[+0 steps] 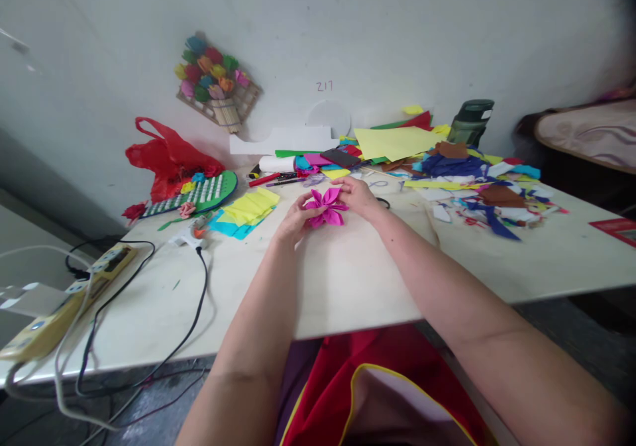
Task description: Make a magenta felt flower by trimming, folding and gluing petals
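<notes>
A magenta paper flower (326, 208) with several pointed petals is held between both hands above the white table (348, 287). My left hand (297, 218) grips its left petals, fingers closed on them. On the upper right side, my right hand (358, 196) pinches a petal between thumb and fingers. Left of the hands lie yellow paper sheets (252, 206) on top of blue paper (237, 228). A white glue gun (189, 235) with a black cord rests farther left. Scissors handles show partly behind my right hand.
Paper scraps (462, 167) cover the back right, beside a green bottle (470, 122). Pens (285, 179) and a white roll (277, 164) lie at the back. A red bag (166, 154), a green decorated board (211, 194), and a power strip (69, 307) with cables are at left.
</notes>
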Tool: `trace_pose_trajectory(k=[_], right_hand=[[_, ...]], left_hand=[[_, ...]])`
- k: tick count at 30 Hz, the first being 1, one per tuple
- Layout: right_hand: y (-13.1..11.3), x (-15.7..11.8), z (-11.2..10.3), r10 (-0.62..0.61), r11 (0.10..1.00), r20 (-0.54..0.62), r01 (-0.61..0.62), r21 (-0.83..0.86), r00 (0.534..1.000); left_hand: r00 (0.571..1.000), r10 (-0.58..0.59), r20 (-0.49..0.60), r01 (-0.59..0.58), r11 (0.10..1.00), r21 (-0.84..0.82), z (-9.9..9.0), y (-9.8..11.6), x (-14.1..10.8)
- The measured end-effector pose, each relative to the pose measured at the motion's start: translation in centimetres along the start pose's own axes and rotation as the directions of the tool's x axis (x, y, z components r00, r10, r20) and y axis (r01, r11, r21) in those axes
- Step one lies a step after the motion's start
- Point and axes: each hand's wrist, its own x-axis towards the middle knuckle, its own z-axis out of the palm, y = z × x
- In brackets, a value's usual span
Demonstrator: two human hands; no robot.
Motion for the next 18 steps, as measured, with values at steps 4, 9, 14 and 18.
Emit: trace_pose_trajectory(k=[4,9,14,18], right_hand=[[-0.1,-0.2,-0.4,-0.121,0.986,0.066,0.127,-0.105,0.99],[-0.1,-0.3,-0.4,-0.186,0.963,0.154,0.211,-0.167,0.97],[0.1,-0.3,-0.1,-0.202,0.955,0.187,0.236,-0.182,0.961],[-0.1,-0.6,0.1,-0.212,0.944,0.186,0.251,-0.216,0.959]], left_hand=[[0.999,-0.047,0.027,0.044,0.994,0.098,-0.3,0.3,-0.2],[0.997,-0.068,0.045,0.061,0.989,0.137,0.0,0.5,-0.6],[0.988,-0.069,0.141,0.044,0.984,0.17,0.3,1.0,-0.8],[0.987,-0.077,0.143,0.034,0.959,0.28,0.4,1.2,-0.8]])
